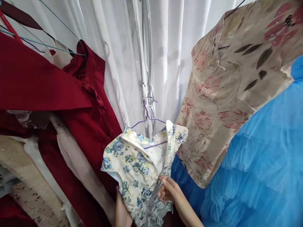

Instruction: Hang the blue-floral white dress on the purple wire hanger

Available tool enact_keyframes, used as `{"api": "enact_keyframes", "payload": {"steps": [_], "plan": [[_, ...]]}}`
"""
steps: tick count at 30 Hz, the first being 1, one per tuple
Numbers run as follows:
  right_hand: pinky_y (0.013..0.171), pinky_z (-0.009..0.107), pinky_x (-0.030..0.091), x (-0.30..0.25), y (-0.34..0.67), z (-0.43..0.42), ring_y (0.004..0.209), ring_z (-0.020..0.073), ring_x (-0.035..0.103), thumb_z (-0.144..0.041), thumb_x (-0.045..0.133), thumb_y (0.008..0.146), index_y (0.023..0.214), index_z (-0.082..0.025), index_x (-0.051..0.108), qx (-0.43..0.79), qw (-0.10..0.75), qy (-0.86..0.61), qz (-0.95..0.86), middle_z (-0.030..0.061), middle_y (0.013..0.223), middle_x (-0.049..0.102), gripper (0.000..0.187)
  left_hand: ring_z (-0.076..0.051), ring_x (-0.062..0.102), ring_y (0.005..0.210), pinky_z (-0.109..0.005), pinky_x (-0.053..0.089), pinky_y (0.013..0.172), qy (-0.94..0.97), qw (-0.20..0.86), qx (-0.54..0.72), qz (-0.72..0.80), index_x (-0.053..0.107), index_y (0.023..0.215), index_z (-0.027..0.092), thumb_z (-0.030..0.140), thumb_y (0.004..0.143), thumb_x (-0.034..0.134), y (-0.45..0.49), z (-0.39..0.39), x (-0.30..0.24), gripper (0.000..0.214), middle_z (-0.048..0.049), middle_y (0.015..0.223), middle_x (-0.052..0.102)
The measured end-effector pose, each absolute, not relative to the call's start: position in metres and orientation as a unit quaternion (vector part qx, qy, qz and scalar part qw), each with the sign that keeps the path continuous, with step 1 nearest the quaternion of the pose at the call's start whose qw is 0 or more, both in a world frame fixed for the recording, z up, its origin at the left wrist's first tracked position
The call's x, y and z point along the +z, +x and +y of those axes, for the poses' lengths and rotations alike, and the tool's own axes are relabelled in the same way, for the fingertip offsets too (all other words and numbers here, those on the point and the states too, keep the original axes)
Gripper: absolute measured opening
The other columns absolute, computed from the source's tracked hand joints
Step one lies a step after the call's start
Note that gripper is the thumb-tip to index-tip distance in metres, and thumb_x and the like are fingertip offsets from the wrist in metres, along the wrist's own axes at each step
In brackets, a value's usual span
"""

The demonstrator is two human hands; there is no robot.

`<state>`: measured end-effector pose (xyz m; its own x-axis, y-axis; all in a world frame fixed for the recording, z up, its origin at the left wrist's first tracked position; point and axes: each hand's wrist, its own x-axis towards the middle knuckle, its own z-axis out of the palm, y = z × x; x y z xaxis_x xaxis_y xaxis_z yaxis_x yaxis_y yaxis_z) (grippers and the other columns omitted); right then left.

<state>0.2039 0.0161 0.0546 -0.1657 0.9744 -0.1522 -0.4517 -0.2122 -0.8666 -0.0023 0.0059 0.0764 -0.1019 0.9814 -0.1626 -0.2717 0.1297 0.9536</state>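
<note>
A short-sleeved white blouse (132, 167) with blue and green flowers hangs on a thin purple hanger (147, 117) in front of me. Its collar stands open at the neck. My right hand (169, 189) pinches the front edge of the blouse below the neckline, thumb against fingers, the others curled. My left hand is hidden behind or inside the blouse; only the left forearm (123, 212) shows below the sleeve on the left side. Whether those fingers grip the cloth cannot be seen.
Dark red garments (40, 75) hang at the left on thin hangers. A beige flowered top (213, 104) hangs at the right over a ruffled blue garment (258, 167). Behind are a metal rack (139, 47) and a white curtain (172, 41).
</note>
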Motion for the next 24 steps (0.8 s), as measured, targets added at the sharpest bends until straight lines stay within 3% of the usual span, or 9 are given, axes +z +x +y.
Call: {"api": "enact_keyframes", "payload": {"steps": [2, 5, 7, 11, 16, 17, 20, 24], "plan": [[0.049, 0.024, 0.039, 0.051, 0.202, 0.026, 0.052, 0.0155, 0.057, -0.067, 0.065, 0.083, 0.096, -0.021, 0.053, 0.601, 0.492, -0.441, -0.449, -0.0003, 0.061, 0.065, 0.049, -0.033, 0.058, 0.127, -0.048, 0.045, 0.109, 0.29, 0.597, 0.561, 0.495, 0.071, 0.115, 0.021, 0.056, 0.084, 0.069, -0.008, -0.007, 0.061, 0.047, -0.0127, 0.123, 0.07], [0.054, 0.026, 0.039, 0.053, 0.195, 0.036, 0.056, 0.016, 0.056, -0.058, 0.058, 0.09, 0.083, -0.021, 0.051, 0.523, 0.461, -0.445, -0.562, -0.001, 0.06, 0.061, 0.038, -0.037, 0.058, 0.126, -0.045, 0.043, 0.111, 0.206, 0.603, 0.577, 0.511, 0.074, 0.108, 0.016, 0.042, 0.063, 0.089, -0.007, -0.024, 0.044, 0.053, -0.0119, 0.112, 0.075], [0.054, 0.026, 0.038, 0.059, 0.188, 0.039, 0.058, 0.0155, 0.055, -0.049, 0.055, 0.094, 0.081, -0.021, 0.052, 0.508, 0.452, -0.425, -0.597, -0.0011, 0.061, 0.059, 0.032, -0.038, 0.059, 0.125, -0.045, 0.045, 0.108, 0.212, 0.587, 0.579, 0.524, 0.072, 0.108, 0.015, 0.035, 0.057, 0.091, -0.002, -0.03, 0.04, 0.058, -0.0122, 0.11, 0.076], [0.052, 0.025, 0.036, 0.065, 0.183, 0.039, 0.052, 0.0138, 0.051, -0.043, 0.056, 0.093, 0.078, -0.02, 0.054, 0.503, 0.449, -0.432, -0.599, -0.0021, 0.057, 0.057, 0.027, -0.037, 0.062, 0.119, -0.045, 0.049, 0.101, 0.282, 0.527, 0.586, 0.547, 0.067, 0.109, 0.016, 0.044, 0.066, 0.084, -0.004, -0.026, 0.04, 0.053, -0.0128, 0.111, 0.073], [0.049, 0.025, 0.035, 0.041, 0.189, 0.024, 0.043, 0.0127, 0.049, -0.053, 0.063, 0.087, 0.07, -0.02, 0.052, 0.515, 0.462, -0.48, -0.54, -0.0023, 0.047, 0.056, 0.039, -0.032, 0.061, 0.108, -0.048, 0.05, 0.097, 0.404, 0.121, 0.669, 0.612, 0.058, 0.106, 0.029, 0.047, 0.079, 0.071, -0.013, -0.008, 0.021, 0.035, -0.0084, 0.112, 0.062], [0.047, 0.025, 0.035, 0.036, 0.189, 0.02, 0.041, 0.0124, 0.049, -0.055, 0.064, 0.086, 0.07, -0.02, 0.052, 0.524, 0.465, -0.483, -0.526, -0.0024, 0.046, 0.055, 0.041, -0.032, 0.061, 0.106, -0.048, 0.051, 0.095, 0.457, 0.113, 0.643, 0.604, 0.059, 0.105, 0.029, 0.045, 0.081, 0.069, -0.009, -0.004, 0.016, 0.03, -0.0089, 0.112, 0.062], [0.044, 0.023, 0.033, 0.028, 0.186, 0.01, 0.038, 0.0117, 0.048, -0.054, 0.067, 0.085, 0.07, -0.018, 0.056, 0.545, 0.464, -0.486, -0.501, -0.0016, 0.044, 0.056, 0.041, -0.031, 0.065, 0.102, -0.044, 0.055, 0.088, 0.615, 0.231, 0.531, 0.535, 0.063, 0.109, 0.024, 0.038, 0.085, 0.065, 0.016, 0.01, 0.007, 0.028, -0.0116, 0.109, 0.066], [0.043, 0.022, 0.033, 0.041, 0.182, 0.01, 0.037, 0.0112, 0.05, -0.048, 0.071, 0.083, 0.068, -0.017, 0.059, 0.556, 0.469, -0.482, -0.489, 0.001, 0.045, 0.06, 0.037, -0.028, 0.068, 0.095, -0.038, 0.055, 0.084, 0.683, 0.302, 0.477, 0.464, 0.066, 0.106, 0.016, 0.033, 0.09, 0.058, 0.049, 0.028, 0.013, 0.025, -0.0127, 0.097, 0.071]]}}
